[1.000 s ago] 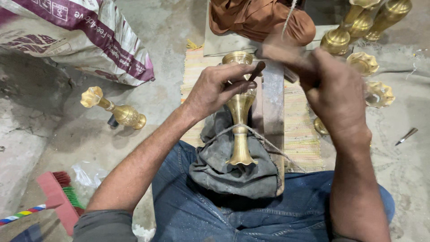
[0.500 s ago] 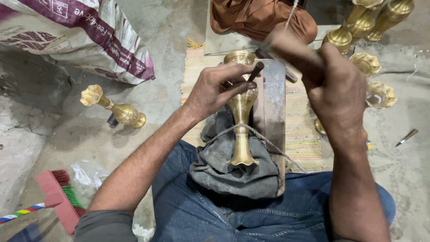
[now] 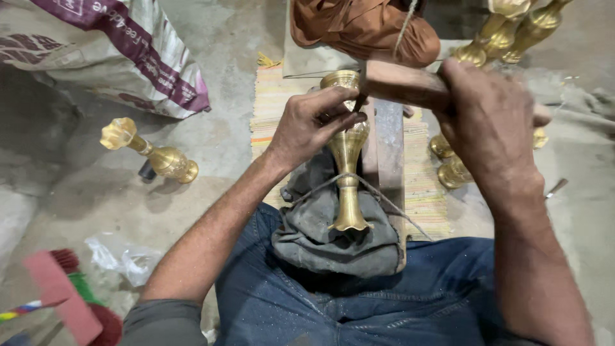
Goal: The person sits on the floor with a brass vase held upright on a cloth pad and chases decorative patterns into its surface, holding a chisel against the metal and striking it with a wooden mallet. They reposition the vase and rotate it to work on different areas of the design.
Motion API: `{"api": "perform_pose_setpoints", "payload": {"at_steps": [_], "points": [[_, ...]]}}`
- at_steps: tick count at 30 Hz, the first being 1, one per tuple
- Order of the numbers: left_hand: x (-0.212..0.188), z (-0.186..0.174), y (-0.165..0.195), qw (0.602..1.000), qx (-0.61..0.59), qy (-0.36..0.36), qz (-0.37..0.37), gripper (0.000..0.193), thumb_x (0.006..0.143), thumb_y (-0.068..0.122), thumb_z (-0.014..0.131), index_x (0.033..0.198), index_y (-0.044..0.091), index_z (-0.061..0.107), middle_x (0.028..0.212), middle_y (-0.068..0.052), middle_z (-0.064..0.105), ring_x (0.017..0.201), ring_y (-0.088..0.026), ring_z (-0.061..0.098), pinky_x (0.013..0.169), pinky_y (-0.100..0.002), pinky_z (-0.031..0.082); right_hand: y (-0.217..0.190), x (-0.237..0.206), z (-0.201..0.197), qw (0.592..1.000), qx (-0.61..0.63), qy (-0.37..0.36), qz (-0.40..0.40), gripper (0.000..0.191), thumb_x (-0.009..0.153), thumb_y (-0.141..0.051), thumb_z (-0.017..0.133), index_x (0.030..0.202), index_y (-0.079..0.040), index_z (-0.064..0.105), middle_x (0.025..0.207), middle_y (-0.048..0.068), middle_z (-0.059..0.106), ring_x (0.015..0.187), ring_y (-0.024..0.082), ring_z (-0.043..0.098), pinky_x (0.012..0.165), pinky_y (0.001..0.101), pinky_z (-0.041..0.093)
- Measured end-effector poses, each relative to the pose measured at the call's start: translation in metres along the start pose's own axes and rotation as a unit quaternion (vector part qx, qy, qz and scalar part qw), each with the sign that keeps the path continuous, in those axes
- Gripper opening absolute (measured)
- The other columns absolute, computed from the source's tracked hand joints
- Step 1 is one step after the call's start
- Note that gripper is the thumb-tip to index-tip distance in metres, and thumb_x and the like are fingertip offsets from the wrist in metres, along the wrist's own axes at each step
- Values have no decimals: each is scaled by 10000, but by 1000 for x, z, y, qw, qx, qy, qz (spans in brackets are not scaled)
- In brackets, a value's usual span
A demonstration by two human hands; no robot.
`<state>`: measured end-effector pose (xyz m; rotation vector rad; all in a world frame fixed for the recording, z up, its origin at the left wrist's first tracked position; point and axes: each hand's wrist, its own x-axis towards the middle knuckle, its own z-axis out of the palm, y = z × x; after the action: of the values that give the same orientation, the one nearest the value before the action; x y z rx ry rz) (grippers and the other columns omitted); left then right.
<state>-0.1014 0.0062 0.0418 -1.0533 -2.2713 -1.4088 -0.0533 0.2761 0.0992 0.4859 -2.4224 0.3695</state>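
Pinched in our left hand (image 3: 312,125) is a thin dark tool (image 3: 359,102), tip against the brass vase (image 3: 346,154); our right hand (image 3: 490,125) is clenched round a wooden mallet (image 3: 400,83) just above it. We see the vase lying on a grey cloth (image 3: 320,237) across our lap, golden, narrow-waisted, with a flared foot and a cord (image 3: 378,192) over its stem.

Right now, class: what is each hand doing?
Left hand: fingers closed on a small punch against the brass vase.
Right hand: closed around a wooden mallet.
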Motion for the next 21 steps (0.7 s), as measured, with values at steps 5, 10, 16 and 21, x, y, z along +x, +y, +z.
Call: {"api": "perform_pose_setpoints", "payload": {"at_steps": [5,10,16,21], "points": [[-9,-11,-13,997,7,24,78,387,966,150,786,1328,75,671,1090,-65,764,850,-161,737,754,-303,629,-20,12,-4,997,31,-18,64,281,937,-43,785,1103,-7,561,935,181,675,934,406,675,763,492,516],[-16,-18,-21,998,-19,34,46,331,971,197,787,1278,108,700,1092,-42,780,879,-145,773,782,-285,653,-41,23,-6,998,-15,-40,37,319,906,-92,806,1106,-30,565,929,171,681,854,371,684,706,501,517],[-25,-27,-26,997,-44,44,51,342,984,225,767,1297,106,698,1129,-42,770,917,-136,769,809,-288,657,-60,30,-10,996,-66,-59,5,311,939,-139,798,1135,-52,574,974,147,698,920,334,709,794,486,536],[-28,-34,-27,996,-44,53,60,325,989,244,766,1280,111,710,1110,-39,775,925,-141,769,803,-294,637,-74,36,-8,986,-146,-74,-38,333,876,-122,811,1116,-33,597,928,170,712,858,368,710,757,531,528]]}}
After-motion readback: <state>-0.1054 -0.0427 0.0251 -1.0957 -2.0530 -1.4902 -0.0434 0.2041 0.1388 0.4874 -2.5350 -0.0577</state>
